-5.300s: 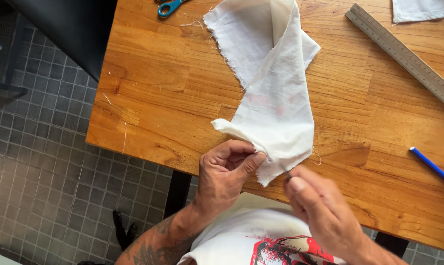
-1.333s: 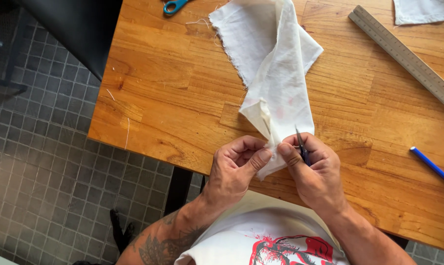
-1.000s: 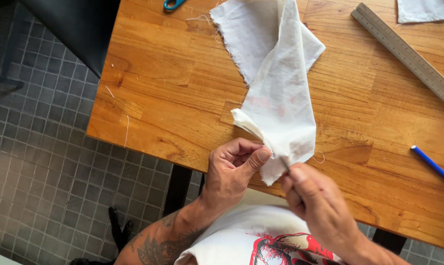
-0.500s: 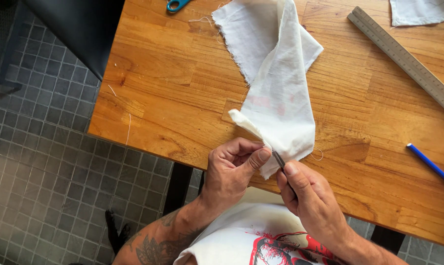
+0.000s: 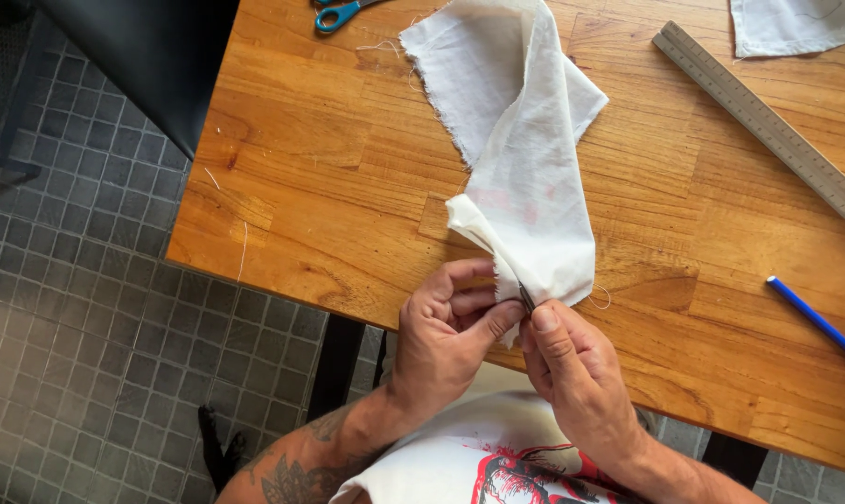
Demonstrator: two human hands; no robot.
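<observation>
A piece of cream-white cloth (image 5: 525, 159) with frayed edges lies folded on the wooden table (image 5: 329, 177), its lower end lifted off the near edge. My left hand (image 5: 446, 336) pinches that lower end between thumb and fingers. My right hand (image 5: 576, 373) holds a thin dark needle (image 5: 526, 297) against the cloth edge, right beside my left thumb. A loose thread (image 5: 598, 301) curls on the wood next to the cloth.
Blue-handled scissors (image 5: 343, 13) lie at the far edge. A long metal ruler (image 5: 763, 121) runs diagonally at the right, with a second cloth piece (image 5: 796, 23) beyond it and a blue pencil (image 5: 819, 322) near the right edge. Grey tiled floor (image 5: 77, 327) lies to the left.
My right hand drew away from the cloth, then came back up to its lower edge with the needle. My left hand kept its pinch on the cloth.
</observation>
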